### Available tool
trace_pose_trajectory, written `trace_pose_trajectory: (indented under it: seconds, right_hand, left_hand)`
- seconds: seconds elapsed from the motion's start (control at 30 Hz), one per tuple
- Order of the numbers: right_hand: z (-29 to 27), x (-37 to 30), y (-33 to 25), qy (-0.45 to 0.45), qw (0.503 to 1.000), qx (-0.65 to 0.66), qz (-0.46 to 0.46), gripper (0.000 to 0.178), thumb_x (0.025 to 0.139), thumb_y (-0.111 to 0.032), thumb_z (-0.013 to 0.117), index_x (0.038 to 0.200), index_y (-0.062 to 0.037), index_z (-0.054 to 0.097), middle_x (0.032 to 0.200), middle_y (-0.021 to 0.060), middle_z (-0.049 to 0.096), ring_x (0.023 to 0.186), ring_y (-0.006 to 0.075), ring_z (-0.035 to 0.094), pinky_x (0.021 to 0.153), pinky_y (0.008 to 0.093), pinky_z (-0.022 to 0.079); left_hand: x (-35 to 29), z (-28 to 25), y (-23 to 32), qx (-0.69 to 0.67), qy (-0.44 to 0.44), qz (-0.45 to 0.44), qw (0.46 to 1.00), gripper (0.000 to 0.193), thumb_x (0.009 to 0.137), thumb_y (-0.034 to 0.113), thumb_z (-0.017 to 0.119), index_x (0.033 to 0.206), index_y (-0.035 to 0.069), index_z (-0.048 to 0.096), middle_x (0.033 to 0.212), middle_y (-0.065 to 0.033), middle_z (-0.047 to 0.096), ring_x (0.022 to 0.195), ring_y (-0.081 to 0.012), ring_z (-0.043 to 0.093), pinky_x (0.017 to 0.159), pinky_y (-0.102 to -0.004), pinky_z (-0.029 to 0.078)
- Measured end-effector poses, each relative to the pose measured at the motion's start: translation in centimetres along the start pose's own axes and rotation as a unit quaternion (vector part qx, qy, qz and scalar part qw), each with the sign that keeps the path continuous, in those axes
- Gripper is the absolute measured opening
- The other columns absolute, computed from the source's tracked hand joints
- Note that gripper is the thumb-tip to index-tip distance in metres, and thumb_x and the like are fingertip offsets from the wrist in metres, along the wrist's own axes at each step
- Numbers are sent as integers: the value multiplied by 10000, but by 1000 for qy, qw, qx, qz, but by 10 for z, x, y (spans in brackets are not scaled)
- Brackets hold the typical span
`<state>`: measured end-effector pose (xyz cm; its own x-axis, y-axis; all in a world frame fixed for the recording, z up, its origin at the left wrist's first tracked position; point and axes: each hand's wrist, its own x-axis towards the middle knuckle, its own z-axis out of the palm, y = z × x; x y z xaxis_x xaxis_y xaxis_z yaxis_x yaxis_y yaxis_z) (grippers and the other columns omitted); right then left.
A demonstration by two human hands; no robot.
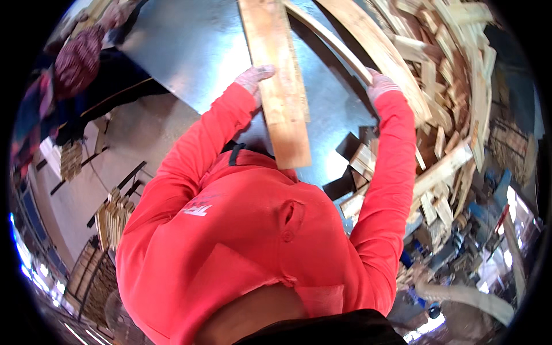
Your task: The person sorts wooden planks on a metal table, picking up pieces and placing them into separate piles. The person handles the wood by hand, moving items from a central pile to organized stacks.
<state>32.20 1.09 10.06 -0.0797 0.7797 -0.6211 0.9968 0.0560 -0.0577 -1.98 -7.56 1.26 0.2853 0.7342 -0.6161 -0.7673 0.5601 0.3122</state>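
My left hand (253, 80), in a pale glove, grips the left edge of a wide wooden board (276, 80), with its thumb on top and its other fingers partly hidden. The board points away from me, its near end close to my chest; a second edge shows along its right side. My right hand (379, 84), also gloved, is closed on the near end of a narrow wooden strip (330, 39), which runs up and to the left. Just beyond that hand, a longer board (382, 49) lies along the right side of the metal table (190, 49).
A large heap of offcuts (445, 75) spreads along the right. Short wood blocks (363, 161) lie by my right forearm. At the far left stands another person (80, 60) in checked clothing. Stacked slats (113, 221) stand at lower left, and a pale hose (466, 294) at lower right.
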Motion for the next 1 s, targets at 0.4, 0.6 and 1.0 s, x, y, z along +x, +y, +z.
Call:
trace_pose_trajectory:
  seconds: [0.4,0.6,1.0]
  right_hand:
    - [-7,-12,-211,6,966,203,-162,665,888,-557,497,1349,-79,492,1338,228,519,1261,374,481,1070,426,369]
    - [-19,2,-39,336,924,-168,74,980,686,-483,740,1466,-108,281,1424,189,420,1322,356,391,1110,446,288]
    - [50,-7,-64,133,964,7,229,1208,631,-621,775,1519,-144,109,1382,229,421,1287,360,436,1050,454,389]
  left_hand:
    - [61,-55,-15,267,96,127,950,410,894,320,642,1195,46,588,1061,-92,655,923,-199,623,836,-359,506]
    - [44,-16,6,437,121,86,887,405,834,305,700,1118,26,624,971,-72,663,848,-177,607,781,-340,491]
    - [-46,14,237,865,301,28,401,749,727,456,709,1317,76,447,1225,-237,579,1135,-376,575,935,-413,471]
